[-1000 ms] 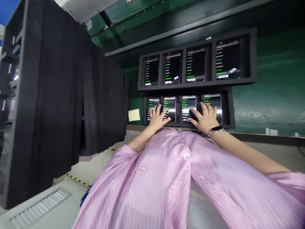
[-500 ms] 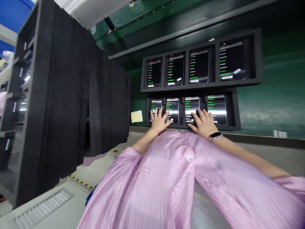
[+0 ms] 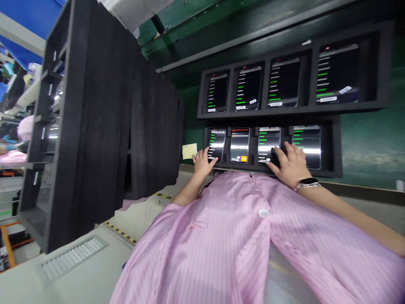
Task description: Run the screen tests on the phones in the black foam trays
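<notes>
Two black foam trays hold rows of phones with lit screens showing lists of green bars. My left hand (image 3: 201, 163) is open, its fingertips at the lower edge of the leftmost phone (image 3: 217, 145) in the lower foam tray (image 3: 332, 147). The phone next to it (image 3: 239, 145) is uncovered, showing a red bar and an orange mark. My right hand (image 3: 289, 164), with a wristwatch (image 3: 306, 183), is open, fingers spread on the third phone (image 3: 268, 145) and near the fourth (image 3: 306, 145). Several more phones sit in the upper foam tray (image 3: 294, 111).
A tall stack of black foam trays (image 3: 95, 118) stands to the left, with a yellow note (image 3: 189, 151) beside the lower tray. A green wall (image 3: 363, 147) lies behind the trays. Below are a grey vented panel (image 3: 72, 257) and yellow-black floor tape (image 3: 120, 233).
My left hand has moved left off the second phone, whose screen now shows red and orange. The whole scene has shifted right and looks larger in view.
</notes>
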Motion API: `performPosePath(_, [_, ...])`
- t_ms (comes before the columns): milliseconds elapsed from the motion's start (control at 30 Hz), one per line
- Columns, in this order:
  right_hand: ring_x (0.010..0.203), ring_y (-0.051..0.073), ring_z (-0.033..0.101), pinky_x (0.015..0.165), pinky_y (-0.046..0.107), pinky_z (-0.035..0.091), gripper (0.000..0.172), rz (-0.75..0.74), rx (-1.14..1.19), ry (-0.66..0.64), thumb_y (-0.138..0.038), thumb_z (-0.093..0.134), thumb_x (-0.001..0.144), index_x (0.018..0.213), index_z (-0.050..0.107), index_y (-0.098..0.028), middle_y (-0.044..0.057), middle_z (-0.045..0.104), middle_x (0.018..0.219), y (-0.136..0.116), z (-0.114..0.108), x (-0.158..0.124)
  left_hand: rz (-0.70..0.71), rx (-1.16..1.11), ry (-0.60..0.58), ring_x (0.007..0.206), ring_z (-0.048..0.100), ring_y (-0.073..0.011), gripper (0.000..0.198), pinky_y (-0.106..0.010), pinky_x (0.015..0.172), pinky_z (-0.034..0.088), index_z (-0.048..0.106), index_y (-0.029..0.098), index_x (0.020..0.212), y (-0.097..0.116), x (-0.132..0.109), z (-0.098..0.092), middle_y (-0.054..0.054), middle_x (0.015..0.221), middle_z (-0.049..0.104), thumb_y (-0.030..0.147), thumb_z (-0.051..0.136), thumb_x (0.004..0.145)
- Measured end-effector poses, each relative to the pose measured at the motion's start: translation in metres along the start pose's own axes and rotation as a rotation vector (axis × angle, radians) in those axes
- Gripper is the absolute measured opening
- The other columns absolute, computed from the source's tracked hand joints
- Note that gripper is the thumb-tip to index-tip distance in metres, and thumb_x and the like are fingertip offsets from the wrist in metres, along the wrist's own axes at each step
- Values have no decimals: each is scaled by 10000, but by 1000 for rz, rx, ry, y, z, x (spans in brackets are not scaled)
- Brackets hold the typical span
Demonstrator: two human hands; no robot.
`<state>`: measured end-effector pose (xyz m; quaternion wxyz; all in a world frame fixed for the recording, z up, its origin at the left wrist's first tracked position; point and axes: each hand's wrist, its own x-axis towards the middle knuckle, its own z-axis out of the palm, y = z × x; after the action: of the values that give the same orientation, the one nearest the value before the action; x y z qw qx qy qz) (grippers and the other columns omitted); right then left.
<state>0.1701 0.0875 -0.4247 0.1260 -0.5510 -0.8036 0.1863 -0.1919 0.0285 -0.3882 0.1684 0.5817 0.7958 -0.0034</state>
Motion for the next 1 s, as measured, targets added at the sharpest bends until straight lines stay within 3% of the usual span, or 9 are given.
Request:
performPosePath(200, [1552,495,267,1254,707,187,824,177,-103,132,-629,420,999,1580,443,-46,339,363,1637,35,-25,-27,13,0,5,1478,471,-375,653,-670,1261,287,440,274,1618,2,4,1,-188,1560,539,533,587,1038])
performPosePath(367, [1530,491,298,1247,683,233,911,247,-110,122,-667,414,976,1584,398,11,349,351,1635,53,-28,-42,10,15,43,1490,444,-406,632,-607,1241,348,504,261,1589,3,5,9,-221,1572,496,537,598,1028])
performPosePath(633, [1527,483,279,1193,726,242,892,275,-80,108,-652,448,981,1634,364,-50,304,436,1598,53,-25,-40,29,8,84,1490,444,-383,683,-555,1249,359,443,177,1613,0,2,17,-240,1551,508,510,595,1036])
performPosePath(800, [1527,502,266,1173,733,244,822,365,-17,38,-713,434,960,1532,552,-134,273,410,1635,51,-31,-35,19,6,66,1507,435,-371,705,-598,1287,276,390,156,1627,0,3,16,-243,1578,493,504,581,1044])
performPosePath(933, [1566,476,217,1250,649,211,900,458,88,121,-662,500,938,1585,449,-40,317,238,1705,48,-42,-39,23,-82,54,1527,418,-363,740,-627,1307,212,326,145,1642,-7,-4,13,-237,1582,507,485,586,1039])
performPosePath(1000, [1568,449,244,1286,572,200,935,604,154,136,-569,557,910,1593,375,42,354,289,1667,45,-48,-42,4,-162,67,1531,415,-370,778,-632,1309,201,308,134,1642,-12,-12,14,-244,1569,523,480,619,1017])
